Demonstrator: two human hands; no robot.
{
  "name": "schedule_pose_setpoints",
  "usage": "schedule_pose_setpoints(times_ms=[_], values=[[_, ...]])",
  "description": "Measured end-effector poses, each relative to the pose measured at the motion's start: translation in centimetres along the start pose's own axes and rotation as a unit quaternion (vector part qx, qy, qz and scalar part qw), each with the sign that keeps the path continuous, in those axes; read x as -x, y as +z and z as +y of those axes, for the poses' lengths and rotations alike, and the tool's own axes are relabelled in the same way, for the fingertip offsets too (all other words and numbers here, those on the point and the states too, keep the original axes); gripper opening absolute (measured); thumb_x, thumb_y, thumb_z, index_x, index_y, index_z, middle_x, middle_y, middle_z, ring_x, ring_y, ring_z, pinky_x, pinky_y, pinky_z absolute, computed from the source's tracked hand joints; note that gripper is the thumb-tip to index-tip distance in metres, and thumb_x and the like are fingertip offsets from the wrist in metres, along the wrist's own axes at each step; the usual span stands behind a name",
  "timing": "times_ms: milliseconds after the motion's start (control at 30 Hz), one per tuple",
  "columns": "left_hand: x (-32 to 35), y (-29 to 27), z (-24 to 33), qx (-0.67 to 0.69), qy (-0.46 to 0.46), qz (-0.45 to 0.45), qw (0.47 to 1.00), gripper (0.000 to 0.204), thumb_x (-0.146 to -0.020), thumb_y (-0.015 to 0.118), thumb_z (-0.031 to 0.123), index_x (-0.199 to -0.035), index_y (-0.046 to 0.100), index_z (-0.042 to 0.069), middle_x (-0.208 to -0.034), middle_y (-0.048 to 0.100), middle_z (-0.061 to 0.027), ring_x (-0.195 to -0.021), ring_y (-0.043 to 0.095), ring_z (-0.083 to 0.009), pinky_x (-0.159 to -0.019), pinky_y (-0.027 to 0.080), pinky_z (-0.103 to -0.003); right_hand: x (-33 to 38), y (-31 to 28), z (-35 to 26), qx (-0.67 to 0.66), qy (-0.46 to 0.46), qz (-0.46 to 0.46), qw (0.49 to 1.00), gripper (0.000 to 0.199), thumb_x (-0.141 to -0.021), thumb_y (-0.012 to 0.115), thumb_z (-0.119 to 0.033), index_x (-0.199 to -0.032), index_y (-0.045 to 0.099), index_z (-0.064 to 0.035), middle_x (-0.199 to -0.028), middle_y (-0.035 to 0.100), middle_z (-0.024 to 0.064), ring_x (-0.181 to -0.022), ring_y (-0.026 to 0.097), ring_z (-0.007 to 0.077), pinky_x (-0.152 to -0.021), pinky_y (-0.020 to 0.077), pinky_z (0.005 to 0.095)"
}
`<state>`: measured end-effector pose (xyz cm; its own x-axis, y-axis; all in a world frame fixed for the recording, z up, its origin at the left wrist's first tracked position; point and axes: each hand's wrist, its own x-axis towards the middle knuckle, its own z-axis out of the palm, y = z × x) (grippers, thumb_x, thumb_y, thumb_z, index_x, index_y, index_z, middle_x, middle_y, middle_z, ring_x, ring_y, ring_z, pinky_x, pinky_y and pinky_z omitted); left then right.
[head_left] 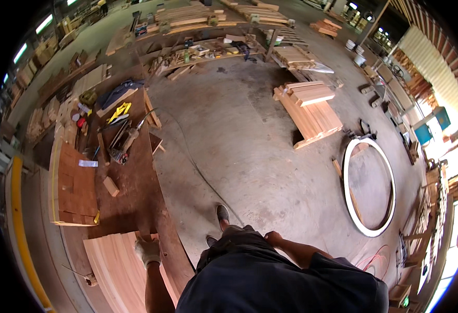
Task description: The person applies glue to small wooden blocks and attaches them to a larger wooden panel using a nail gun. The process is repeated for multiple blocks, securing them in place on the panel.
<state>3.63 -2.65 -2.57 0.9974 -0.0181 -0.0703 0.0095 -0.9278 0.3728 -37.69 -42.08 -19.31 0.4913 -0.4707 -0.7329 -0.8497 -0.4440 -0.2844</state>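
Laminated wooden panel (109,261) and left hand (147,251), seen from above. The panel, pale and pinkish with visible strip joints, lies flat on a reddish-brown workbench (137,201), at the person's left. The left hand, in a pale work glove, rests on the panel's upper face, close to its far edge; most of the visible panel extends to the left of the hand, with a narrower part to the right and beneath the forearm. The fingers point away from the body and appear partly extended; whether they grip the edge cannot be told.

The right hand (274,238) is well apart from the panel, beside the person's hip, its fingers curled; whether it encloses anything cannot be told.

Farther along the bench, beyond the panel, lie a small wooden block (111,186) and, to the left, a broad brown wooden piece (77,180) with a yellow edge. Beyond these are a yellow object (120,111) and a dark cloth (118,94).

On the concrete floor (239,141), a thin hose (192,161) curves from the bench toward the person's shoe (222,213). To the right lie stacked planks (312,122) and a large white ring (346,182).
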Motion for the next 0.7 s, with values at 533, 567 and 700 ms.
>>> schedule_pose_setpoints(times_ms=[533,567,700], values=[[0.0,-1.0,0.8,0.029,0.015,-0.033,0.999,0.061,-0.074,0.084,0.019,-0.128,0.062,0.0,-0.109,0.074,-0.0242,-0.103,0.072,-0.0418,-0.091,0.058,-0.05,-1.1,1.0,-0.9,-0.01,-0.011,0.001,1.0,0.028,-0.086,0.065,-0.04,-0.101,0.081,-0.0217,-0.104,0.077,0.0179,-0.102,0.073,0.0398,-0.089,0.0575,0.0509],[-0.6,-0.2,0.0,0.039,0.016,-0.035,0.998,0.059,-0.074,0.083,0.018,-0.126,0.063,0.001,-0.107,0.074,-0.0238,-0.101,0.072,-0.0416,-0.09,0.059,-0.05,-1.1,1.2,-0.9,-0.016,-0.01,0.002,1.0,0.028,-0.086,0.065,-0.04,-0.101,0.081,-0.0215,-0.104,0.077,0.0181,-0.102,0.072,0.0398,-0.089,0.0575,0.0511],[-0.7,0.8,-0.1,0.047,0.041,-0.003,0.998,0.048,-0.075,0.081,0.017,-0.119,0.066,0.004,-0.101,0.076,-0.021,-0.095,0.074,-0.0401,-0.085,0.059,-0.049,-1.9,2.2,0.5,-0.002,-0.036,0.019,0.999,0.029,-0.086,0.066,-0.04,-0.101,0.081,-0.0201,-0.104,0.077,0.0184,-0.101,0.073,0.0405,-0.088,0.058,0.0512]])
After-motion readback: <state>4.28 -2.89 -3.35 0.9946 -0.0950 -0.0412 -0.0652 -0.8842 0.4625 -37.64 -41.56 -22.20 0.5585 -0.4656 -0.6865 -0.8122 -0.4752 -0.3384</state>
